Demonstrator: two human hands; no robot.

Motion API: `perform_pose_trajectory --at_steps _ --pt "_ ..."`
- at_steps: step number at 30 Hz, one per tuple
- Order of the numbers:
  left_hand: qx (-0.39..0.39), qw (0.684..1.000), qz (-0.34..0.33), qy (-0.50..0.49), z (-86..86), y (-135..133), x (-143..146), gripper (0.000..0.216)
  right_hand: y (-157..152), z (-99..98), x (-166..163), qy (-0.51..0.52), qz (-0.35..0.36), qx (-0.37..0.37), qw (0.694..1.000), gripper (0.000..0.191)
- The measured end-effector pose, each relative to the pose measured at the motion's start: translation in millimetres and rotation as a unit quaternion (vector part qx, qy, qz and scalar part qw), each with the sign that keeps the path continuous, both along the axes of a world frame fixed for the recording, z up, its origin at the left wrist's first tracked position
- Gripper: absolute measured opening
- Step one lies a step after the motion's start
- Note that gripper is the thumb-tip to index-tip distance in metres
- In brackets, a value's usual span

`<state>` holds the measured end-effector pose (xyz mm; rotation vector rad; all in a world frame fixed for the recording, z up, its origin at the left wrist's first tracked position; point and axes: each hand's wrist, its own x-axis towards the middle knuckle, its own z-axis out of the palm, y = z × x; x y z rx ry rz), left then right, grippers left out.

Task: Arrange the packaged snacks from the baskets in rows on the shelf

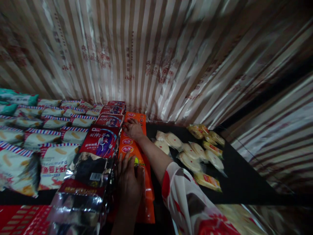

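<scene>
My left hand [129, 179] lies palm down on a long strip of orange snack packets [146, 176], its fingers stretched forward and slightly apart. Farther up the same strip, my right hand [134, 129] rests flat with its fingers pointing left, near the strip's far end. Along the left edge of the orange strip runs a row of overlapping dark red and black snack packets [97, 140]. The fingertips of both hands are close to where the two rows meet. Part of the orange strip is hidden under my hands and right forearm.
Rows of white snack bags [58, 163] with striped tops fill the left side. Round pale crackers in clear wrappers [190, 160] and small yellow packets [207, 181] lie on the black surface [239, 176] at right. A striped, shiny curtain [151, 65] hangs behind. A red packet [24, 218] is at the lower left.
</scene>
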<state>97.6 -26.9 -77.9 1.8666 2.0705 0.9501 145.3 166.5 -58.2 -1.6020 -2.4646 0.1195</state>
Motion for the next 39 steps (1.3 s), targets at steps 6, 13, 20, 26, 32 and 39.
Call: perform_pose_trajectory --at_steps 6,13,20,26,32,39 --pt "-0.012 1.0 -0.001 -0.006 0.9 -1 0 0.04 -6 -1.1 -3 0.022 -0.024 0.058 0.998 0.04" --pt "-0.019 1.0 -0.002 -0.018 2.0 -1 0 0.039 -16 4.2 -9 -0.014 -0.044 0.085 0.995 0.028" --pt "-0.012 1.0 -0.003 -0.022 3.8 -2 0 0.038 -16 7.1 1 0.024 -0.031 -0.015 0.999 0.03" --pt "-0.007 1.0 -0.001 -0.01 2.1 -3 0 0.037 -25 3.9 4 0.031 -0.082 -0.051 0.995 0.038" --pt "-0.013 1.0 -0.002 0.0 2.8 -2 0 0.037 -28 1.2 -1 0.027 -0.082 -0.046 0.995 0.041" --pt "-0.009 1.0 -0.002 0.0 3.2 -2 0 0.037 -28 1.7 -3 0.019 -0.074 -0.034 0.996 0.04"
